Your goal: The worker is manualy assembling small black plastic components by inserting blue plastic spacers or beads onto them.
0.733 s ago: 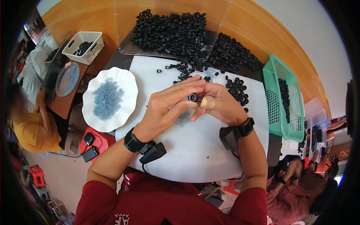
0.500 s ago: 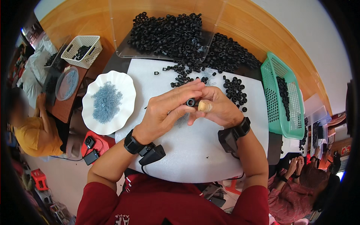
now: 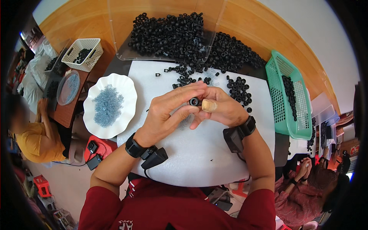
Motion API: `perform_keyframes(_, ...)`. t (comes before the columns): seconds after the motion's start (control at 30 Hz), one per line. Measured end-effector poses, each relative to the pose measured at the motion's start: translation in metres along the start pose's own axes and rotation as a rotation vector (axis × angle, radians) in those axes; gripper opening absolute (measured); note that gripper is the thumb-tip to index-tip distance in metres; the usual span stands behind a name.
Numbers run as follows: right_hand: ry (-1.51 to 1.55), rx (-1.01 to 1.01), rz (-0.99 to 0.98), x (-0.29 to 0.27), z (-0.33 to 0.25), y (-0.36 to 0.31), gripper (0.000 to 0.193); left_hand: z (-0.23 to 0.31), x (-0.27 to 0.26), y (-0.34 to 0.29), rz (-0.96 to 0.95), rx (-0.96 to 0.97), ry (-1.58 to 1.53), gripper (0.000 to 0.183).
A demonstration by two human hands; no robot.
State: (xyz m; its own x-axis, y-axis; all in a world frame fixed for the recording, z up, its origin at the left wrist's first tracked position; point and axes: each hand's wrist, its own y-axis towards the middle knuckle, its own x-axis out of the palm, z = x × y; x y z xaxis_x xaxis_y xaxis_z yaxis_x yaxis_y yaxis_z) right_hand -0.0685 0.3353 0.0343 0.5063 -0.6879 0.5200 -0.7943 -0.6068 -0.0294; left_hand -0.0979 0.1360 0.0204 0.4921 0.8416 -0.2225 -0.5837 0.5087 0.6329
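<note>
A small black rubber ring (image 3: pixel 194 101) is sitting pinched between the fingertips of both hands, above the middle of the white foam mat (image 3: pixel 199 161). The left hand (image 3: pixel 168 113) is gripping it from the left; the right hand (image 3: pixel 222 109), one fingertip taped, is pressing against it. A white scalloped plate of pale blue bits (image 3: pixel 110 105) is lying left, and a green plastic basket (image 3: pixel 289 96) right.

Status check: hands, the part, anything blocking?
Left hand and right hand together pinch one small black ring above the white mat. Loose black rings lie beyond; nothing between the hands.
</note>
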Motion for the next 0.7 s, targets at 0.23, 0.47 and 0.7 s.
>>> perform_keyframes(0.23,0.016,0.042,0.066,0.003,0.0,0.002,0.029,-0.002,-0.002,-0.004,0.018,-0.106,-0.119,0.038)
perform_keyframes(0.47,-0.078,0.014,0.195,0.002,0.0,0.004,0.023,-0.001,-0.002,-0.005,0.052,-0.152,0.063,0.043)
perform_keyframes(0.7,-0.06,0.018,0.32,0.004,0.003,0.007,0.018,-0.002,0.007,-0.005,0.13,-0.177,0.014,0.042)
